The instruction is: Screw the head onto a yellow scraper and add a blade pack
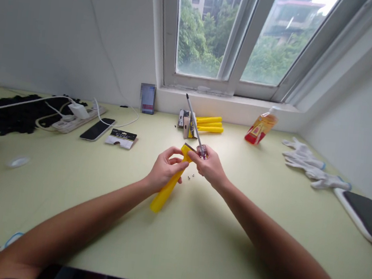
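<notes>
Gripping a smooth yellow plastic handle [168, 186] near its upper end, the left hand [164, 168] closes around the long, rounded bar while the bar's lower end slants down toward the person and meets the pale green tabletop [98, 201]. The right hand [210, 165] pinches the grip of a slim metal screwdriver [194, 125], whose thin shaft rises up and away toward the window [238, 38]. The two hands meet at the handle's top, where a dark flat edge shows between the fingertips. Just below and between the hands, a few tiny silvery screws [190, 175] lie on the matte surface.

Farther back, three more yellow handles [210, 124] lie stacked side by side next to a small packet [186, 124]. An orange bottle [260, 128] of liquid stands tilted to the right of them, and white fabric gloves [307, 164] lie crumpled near the right wall, beside a dark tablet [368, 218] with a white rim. To the left sit a black phone [97, 129], a small card [121, 138], a white power strip [74, 120] with a charger and cables, and a heap of black material [10, 113].
</notes>
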### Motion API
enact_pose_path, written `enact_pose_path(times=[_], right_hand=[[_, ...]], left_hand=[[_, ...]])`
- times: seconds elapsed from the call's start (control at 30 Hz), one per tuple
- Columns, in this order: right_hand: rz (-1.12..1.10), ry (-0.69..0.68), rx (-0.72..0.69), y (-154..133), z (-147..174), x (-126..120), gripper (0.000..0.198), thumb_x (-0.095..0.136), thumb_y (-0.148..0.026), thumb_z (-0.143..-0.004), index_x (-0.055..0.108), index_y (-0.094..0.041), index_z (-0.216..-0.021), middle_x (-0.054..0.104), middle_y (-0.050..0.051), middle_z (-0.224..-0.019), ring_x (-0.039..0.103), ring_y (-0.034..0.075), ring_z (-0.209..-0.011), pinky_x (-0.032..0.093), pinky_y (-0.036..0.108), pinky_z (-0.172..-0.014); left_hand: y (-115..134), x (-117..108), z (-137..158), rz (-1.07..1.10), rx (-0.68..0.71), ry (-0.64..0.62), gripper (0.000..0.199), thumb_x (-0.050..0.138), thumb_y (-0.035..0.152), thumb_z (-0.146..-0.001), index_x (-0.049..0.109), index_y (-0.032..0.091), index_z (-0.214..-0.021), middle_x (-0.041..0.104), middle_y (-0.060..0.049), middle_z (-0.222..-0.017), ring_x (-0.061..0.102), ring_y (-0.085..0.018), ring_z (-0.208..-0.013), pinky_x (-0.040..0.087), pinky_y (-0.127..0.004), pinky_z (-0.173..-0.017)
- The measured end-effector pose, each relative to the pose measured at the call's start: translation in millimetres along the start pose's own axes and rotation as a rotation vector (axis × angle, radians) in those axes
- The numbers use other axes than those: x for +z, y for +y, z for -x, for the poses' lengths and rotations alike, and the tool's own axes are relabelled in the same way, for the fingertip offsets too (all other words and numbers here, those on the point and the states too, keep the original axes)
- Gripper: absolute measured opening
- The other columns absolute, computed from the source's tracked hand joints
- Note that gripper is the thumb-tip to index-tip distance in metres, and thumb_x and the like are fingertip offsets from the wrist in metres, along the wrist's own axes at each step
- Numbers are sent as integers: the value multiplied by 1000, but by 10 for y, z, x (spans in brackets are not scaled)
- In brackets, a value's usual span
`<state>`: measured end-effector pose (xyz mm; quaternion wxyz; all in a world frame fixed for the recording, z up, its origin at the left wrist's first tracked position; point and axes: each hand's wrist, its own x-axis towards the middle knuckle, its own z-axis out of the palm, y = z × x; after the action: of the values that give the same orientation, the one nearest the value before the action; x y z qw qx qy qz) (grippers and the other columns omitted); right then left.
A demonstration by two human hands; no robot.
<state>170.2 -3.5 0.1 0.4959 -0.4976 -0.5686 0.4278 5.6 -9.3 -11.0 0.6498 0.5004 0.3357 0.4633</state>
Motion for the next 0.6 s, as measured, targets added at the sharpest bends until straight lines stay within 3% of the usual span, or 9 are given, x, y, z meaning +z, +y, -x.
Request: enact_pose_path(times=[0.17, 0.37, 0.5, 0.6], right_hand=[[3, -6, 5, -5, 3, -15, 44, 72, -57, -72, 45, -23, -75, 43, -8, -51, 37, 8, -41, 30, 23, -38], [104, -29, 23, -9, -20, -3, 42, 64, -60, -77, 46, -22, -75, 45, -7, -53, 38, 9, -43, 30, 23, -41], [301, -23, -90, -170, -54, -162, 38, 52, -59, -87, 51, -22, -77, 51, -3, -61, 43, 11, -51, 33, 25, -49], [624, -113, -217, -427, -50, -414, 34, 50, -52, -90, 62, -20, -89, 61, 1, -71, 51, 13, -61, 37, 26, -56]], left_hand=[[11, -15, -5, -74, 51, -4, 46, 82, 39, -69, 54, 20, -100, 62, 1, -77, 60, -12, -55, 56, -26, -42], [-16, -32, -44, -100, 63, -7, 42, 79, 40, -72, 54, 18, -99, 64, -3, -75, 69, -25, -81, 55, -24, -41], [6, -121, -133, -23, 49, 105, 43, 82, 36, -67, 55, 17, -94, 64, -8, -104, 70, -23, -78, 55, -26, -39], [49, -245, -227, -14, 44, 230, 42, 81, 32, -66, 56, 16, -95, 58, -10, -119, 70, -21, -77, 54, -25, -38]])
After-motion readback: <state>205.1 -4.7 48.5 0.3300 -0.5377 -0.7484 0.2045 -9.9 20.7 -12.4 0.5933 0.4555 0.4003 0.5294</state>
